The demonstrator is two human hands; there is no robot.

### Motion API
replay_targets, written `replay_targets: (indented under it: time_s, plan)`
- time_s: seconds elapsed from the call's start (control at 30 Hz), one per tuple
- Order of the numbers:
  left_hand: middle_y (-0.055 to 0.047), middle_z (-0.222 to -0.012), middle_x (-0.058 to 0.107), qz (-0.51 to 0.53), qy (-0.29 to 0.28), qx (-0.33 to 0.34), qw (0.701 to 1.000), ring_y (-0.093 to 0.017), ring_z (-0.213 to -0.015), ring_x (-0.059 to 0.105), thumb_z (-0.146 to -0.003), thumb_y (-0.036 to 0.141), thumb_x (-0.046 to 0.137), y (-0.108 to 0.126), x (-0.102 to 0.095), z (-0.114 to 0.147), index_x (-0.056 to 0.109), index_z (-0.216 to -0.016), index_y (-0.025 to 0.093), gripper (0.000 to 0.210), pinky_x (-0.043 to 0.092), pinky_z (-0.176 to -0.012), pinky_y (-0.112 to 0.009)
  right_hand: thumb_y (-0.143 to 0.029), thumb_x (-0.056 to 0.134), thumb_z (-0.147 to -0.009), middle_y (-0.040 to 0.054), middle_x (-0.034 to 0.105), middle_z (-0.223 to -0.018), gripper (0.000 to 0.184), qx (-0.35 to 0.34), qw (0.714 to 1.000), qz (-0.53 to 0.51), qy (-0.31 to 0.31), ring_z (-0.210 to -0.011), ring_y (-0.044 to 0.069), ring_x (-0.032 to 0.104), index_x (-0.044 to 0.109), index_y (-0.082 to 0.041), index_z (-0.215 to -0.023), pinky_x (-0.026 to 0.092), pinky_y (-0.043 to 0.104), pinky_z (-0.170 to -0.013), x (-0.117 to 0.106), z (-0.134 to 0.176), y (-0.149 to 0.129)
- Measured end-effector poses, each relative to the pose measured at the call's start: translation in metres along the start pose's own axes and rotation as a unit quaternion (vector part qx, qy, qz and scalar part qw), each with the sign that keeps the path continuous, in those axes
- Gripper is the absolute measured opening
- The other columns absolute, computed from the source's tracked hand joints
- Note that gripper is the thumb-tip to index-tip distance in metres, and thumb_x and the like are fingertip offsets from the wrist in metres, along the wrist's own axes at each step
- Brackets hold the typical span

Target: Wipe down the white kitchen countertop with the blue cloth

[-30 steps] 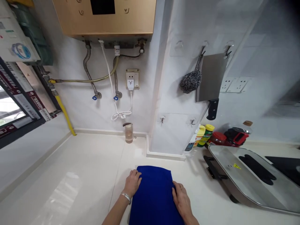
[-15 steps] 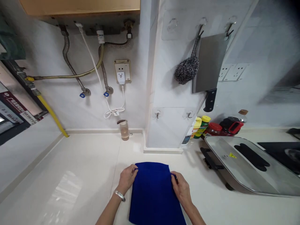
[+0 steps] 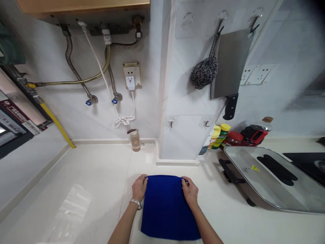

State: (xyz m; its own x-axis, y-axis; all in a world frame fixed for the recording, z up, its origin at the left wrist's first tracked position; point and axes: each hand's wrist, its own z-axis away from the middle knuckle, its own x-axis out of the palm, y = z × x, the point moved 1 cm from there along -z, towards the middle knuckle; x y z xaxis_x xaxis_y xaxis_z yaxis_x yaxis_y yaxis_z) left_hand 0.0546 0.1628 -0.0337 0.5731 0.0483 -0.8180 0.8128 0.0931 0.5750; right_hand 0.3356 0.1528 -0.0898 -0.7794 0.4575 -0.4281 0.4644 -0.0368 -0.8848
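A dark blue cloth lies spread on the white countertop, its far edge nearly straight. My left hand pinches the far left corner between thumb and fingers; a silver bracelet circles that wrist. At the far right corner, my right hand is closed on the cloth in the same way. The near edge of the cloth now shows toward the bottom of the view, with the right forearm close beside its right side.
A lidded electric pan stands at right, beside jars and bottles. A small glass container sits by the wall. A cleaver and steel scrubber hang from hooks on the pillar. Hoses run under the heater.
My right hand has moved up and left to the cloth's far right corner, and my left hand slightly up. The cloth's near edge has come into view. The camera has shifted a little.
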Motion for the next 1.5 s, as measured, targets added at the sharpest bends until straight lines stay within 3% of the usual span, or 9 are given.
replay_targets:
  time_s: [0.13,0.23,0.43,0.57,0.67,0.8,1.17,1.27,1.5]
  plan:
    - [-0.002,-0.101,0.075,0.014,0.032,0.002,0.999,-0.017,-0.094,0.067,-0.097,0.031,0.043,0.000,0.007,-0.001,0.065,-0.110,0.027,0.027,0.049,-0.082,-0.029,-0.061,0.043,-0.088,0.0025,0.065,-0.062,0.057,-0.008,1.000,-0.008,0.005,-0.054,0.019,0.059,0.069,-0.014,-0.106,0.050,0.032,-0.058,0.004,-0.003,0.000]
    - [-0.005,-0.106,0.073,0.027,0.058,0.016,0.998,-0.017,-0.094,0.067,-0.095,0.028,0.044,0.001,0.011,-0.003,0.064,-0.111,0.024,0.026,0.051,-0.082,-0.031,-0.063,0.046,-0.086,0.0093,0.071,-0.084,0.062,-0.032,0.999,-0.010,0.011,-0.056,0.017,0.058,0.065,-0.011,-0.114,0.054,0.035,-0.061,0.001,-0.007,-0.006]
    - [-0.010,-0.123,0.060,0.073,0.075,0.073,0.992,-0.016,-0.092,0.065,-0.097,0.036,0.040,-0.016,-0.011,0.021,0.049,-0.131,0.021,0.039,0.055,-0.083,-0.034,-0.053,0.046,-0.094,0.0126,0.065,-0.118,0.050,-0.098,0.994,0.021,-0.043,-0.079,0.018,0.064,0.056,-0.019,-0.130,0.058,0.034,-0.069,-0.052,0.042,0.007]
    - [-0.004,-0.107,0.066,0.088,-0.040,0.159,0.982,-0.014,-0.087,0.064,-0.093,0.038,0.050,-0.044,-0.042,0.083,0.061,-0.114,0.026,0.028,0.057,-0.077,-0.028,-0.042,0.050,-0.096,0.0109,0.061,-0.128,0.040,-0.169,0.977,0.073,-0.110,-0.104,0.022,0.065,0.055,-0.025,-0.132,0.059,0.038,-0.087,-0.106,0.114,0.036]
    - [-0.005,-0.119,0.065,0.055,-0.158,0.263,0.950,-0.018,-0.106,0.063,-0.086,0.028,0.059,-0.059,-0.055,0.132,0.062,-0.120,0.029,0.034,0.056,-0.091,-0.033,-0.035,0.053,-0.095,0.0095,0.051,-0.145,0.046,-0.223,0.953,0.127,-0.161,-0.130,0.027,0.052,0.049,-0.030,-0.140,0.053,0.044,-0.103,-0.127,0.154,0.043]
    - [-0.008,-0.128,0.062,-0.007,-0.153,0.318,0.936,-0.023,-0.120,0.056,-0.083,0.017,0.059,-0.065,-0.051,0.160,0.060,-0.125,0.030,0.044,0.052,-0.103,-0.042,-0.029,0.051,-0.094,0.0063,0.049,-0.149,0.046,-0.285,0.924,0.182,-0.178,-0.134,0.029,0.048,0.051,-0.034,-0.140,0.050,0.051,-0.105,-0.124,0.165,0.037]
    - [-0.004,-0.107,0.073,-0.060,-0.041,0.373,0.925,-0.017,-0.099,0.069,-0.094,0.026,0.054,-0.069,-0.031,0.144,0.068,-0.109,0.030,0.021,0.060,-0.084,-0.029,-0.026,0.051,-0.097,0.0070,0.065,-0.131,0.032,-0.347,0.911,0.181,-0.128,-0.115,0.024,0.063,0.062,-0.029,-0.127,0.057,0.047,-0.097,-0.119,0.143,0.039]
    - [-0.005,-0.121,0.071,-0.054,-0.015,0.389,0.920,-0.016,-0.102,0.070,-0.095,0.025,0.051,-0.068,-0.033,0.145,0.069,-0.103,0.027,0.019,0.061,-0.083,-0.027,-0.024,0.052,-0.097,0.0082,0.065,-0.132,0.037,-0.354,0.916,0.154,-0.105,-0.115,0.023,0.064,0.059,-0.027,-0.133,0.058,0.045,-0.095,-0.119,0.145,0.039]
    - [-0.001,-0.113,0.077,0.010,-0.097,0.350,0.932,-0.014,-0.097,0.073,-0.098,0.031,0.048,-0.073,-0.038,0.152,0.067,-0.106,0.026,0.022,0.061,-0.087,-0.028,-0.024,0.051,-0.097,0.0078,0.068,-0.127,0.031,-0.368,0.907,0.148,-0.145,-0.114,0.023,0.065,0.066,-0.026,-0.123,0.060,0.043,-0.094,-0.125,0.148,0.043]
